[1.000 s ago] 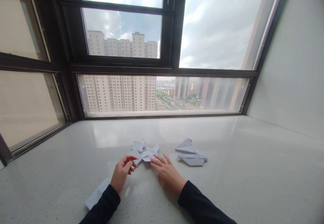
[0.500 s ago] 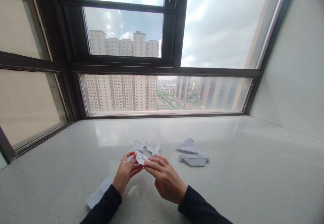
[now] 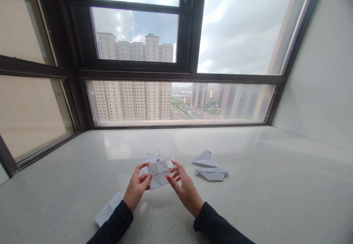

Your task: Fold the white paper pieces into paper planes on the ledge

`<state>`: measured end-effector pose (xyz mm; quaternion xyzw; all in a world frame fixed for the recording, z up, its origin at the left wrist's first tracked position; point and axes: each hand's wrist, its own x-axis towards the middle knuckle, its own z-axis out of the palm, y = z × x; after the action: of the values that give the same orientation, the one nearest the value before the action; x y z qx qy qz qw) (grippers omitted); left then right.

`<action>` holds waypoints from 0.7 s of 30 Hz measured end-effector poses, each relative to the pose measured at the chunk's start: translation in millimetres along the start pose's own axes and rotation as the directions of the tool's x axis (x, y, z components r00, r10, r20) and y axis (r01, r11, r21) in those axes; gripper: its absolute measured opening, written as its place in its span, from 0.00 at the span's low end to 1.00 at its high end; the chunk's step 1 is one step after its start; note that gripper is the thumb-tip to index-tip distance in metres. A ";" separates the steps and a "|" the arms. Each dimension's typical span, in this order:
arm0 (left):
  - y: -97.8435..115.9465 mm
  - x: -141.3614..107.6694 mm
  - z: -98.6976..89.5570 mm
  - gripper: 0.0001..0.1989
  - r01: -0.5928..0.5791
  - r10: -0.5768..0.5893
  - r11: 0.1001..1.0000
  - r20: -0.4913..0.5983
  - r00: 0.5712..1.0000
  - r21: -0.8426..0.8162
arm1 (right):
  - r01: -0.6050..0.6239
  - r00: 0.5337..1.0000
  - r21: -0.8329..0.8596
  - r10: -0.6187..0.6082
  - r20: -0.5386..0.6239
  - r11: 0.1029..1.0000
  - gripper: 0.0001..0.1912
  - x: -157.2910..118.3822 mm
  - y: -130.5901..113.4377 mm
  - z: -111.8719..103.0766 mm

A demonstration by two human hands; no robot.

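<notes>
A small square of folded white paper with crossing creases is held up facing me, just above the counter. My left hand pinches its left edge, thumb in front and fingers behind. At the right edge, my right hand has its thumb tip against the paper, with the other fingers curled around the far side. Behind the square, folded paper pieces lie on the counter, partly hidden by the paper and my fingers.
Two folded paper planes lie to the right on the speckled white counter. A folded white paper stack rests beside my left sleeve. Beyond the counter stands a dark-framed window, with a white wall at right.
The paper has been turned from a flat tilt to face me, its creased square now showing. My right hand has moved from over its near edge to its right edge, with fingers spread wider.
</notes>
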<state>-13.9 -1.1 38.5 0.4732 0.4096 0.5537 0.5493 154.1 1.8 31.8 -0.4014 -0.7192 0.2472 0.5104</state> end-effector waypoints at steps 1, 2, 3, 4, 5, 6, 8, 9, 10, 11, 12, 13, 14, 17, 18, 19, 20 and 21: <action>-0.8 -0.4 0.5 0.31 -0.004 0.004 1.000 0.028 1.000 0.013 | -0.088 0.995 0.091 0.084 0.044 0.992 0.22 0.9 4.9 2.4; -1.8 -0.8 1.1 0.30 -0.012 0.010 1.000 0.057 0.998 0.028 | -0.165 0.984 0.179 0.149 0.100 0.970 0.21 1.7 9.2 4.4; -2.7 -1.2 1.5 0.30 -0.024 0.020 0.999 0.084 0.996 0.047 | -0.227 0.969 0.251 0.193 0.153 0.941 0.20 2.6 12.7 5.9; -3.7 -1.4 1.5 0.29 -0.042 0.034 0.996 0.102 0.994 0.075 | -0.271 0.957 0.304 0.221 0.191 0.913 0.20 3.5 15.4 6.8; -4.7 -1.2 0.8 0.28 -0.068 0.056 0.991 0.102 0.993 0.114 | -0.300 0.948 0.341 0.240 0.206 0.891 0.20 4.3 17.2 7.1; -5.8 -0.7 -0.8 0.25 -0.102 0.088 0.980 0.087 0.992 0.170 | -0.317 0.945 0.362 0.256 0.206 0.877 0.21 5.1 18.5 6.7; -8.7 1.7 -6.8 0.19 -0.186 0.185 0.919 0.037 0.982 0.347 | -0.333 0.942 0.380 0.288 0.172 0.863 0.21 6.6 19.9 4.8; -10.8 3.3 -11.0 0.16 -0.227 0.244 0.855 0.025 0.969 0.465 | -0.339 0.941 0.383 0.303 0.154 0.859 0.21 7.3 20.5 3.5; -13.5 5.1 -15.7 0.14 -0.261 0.298 0.765 0.035 0.954 0.589 | -0.345 0.939 0.382 0.315 0.139 0.857 0.21 7.8 21.2 2.3; -16.7 6.9 -20.4 0.14 -0.284 0.337 0.649 0.067 0.939 0.706 | -0.351 0.936 0.379 0.327 0.126 0.856 0.21 8.3 22.0 1.3; -20.3 8.4 -24.9 0.14 -0.292 0.360 0.524 0.103 0.927 0.800 | -0.356 0.934 0.375 0.338 0.115 0.856 0.21 8.6 22.8 0.5; -24.0 9.7 -28.6 0.15 -0.290 0.365 0.409 0.136 0.921 0.865 | -0.360 0.932 0.371 0.346 0.106 0.856 0.21 8.9 23.5 0.0; -27.4 10.5 -31.3 0.17 -0.279 0.353 0.311 0.161 0.921 0.909 | -0.363 0.931 0.368 0.352 0.099 0.856 0.21 9.0 24.0 -0.3; -33.2 10.3 -33.4 0.23 -0.220 0.269 0.130 0.179 0.946 0.967 | -0.361 0.931 0.364 0.352 0.094 0.859 0.21 8.8 23.8 -0.1; -33.1 9.7 -32.5 0.24 -0.202 0.241 0.095 0.174 0.955 0.975 | -0.359 0.932 0.365 0.348 0.097 0.859 0.21 8.6 23.3 0.1; -32.2 9.0 -31.3 0.24 -0.190 0.217 0.069 0.171 0.961 0.979 | -0.356 0.933 0.366 0.344 0.100 0.860 0.21 8.5 22.8 0.2; -30.7 8.3 -30.0 0.24 -0.188 0.201 0.051 0.174 0.964 0.981 | -0.355 0.934 0.368 0.342 0.104 0.859 0.20 8.4 22.3 0.3; -28.9 7.7 -29.0 0.24 -0.195 0.190 0.041 0.184 0.964 0.980 | -0.356 0.934 0.369 0.342 0.106 0.858 0.20 8.4 22.1 0.4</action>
<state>-35.4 10.2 4.7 0.7704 0.6076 0.1934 0.0017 159.6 21.1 19.3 -0.4129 -0.5817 0.4783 0.5123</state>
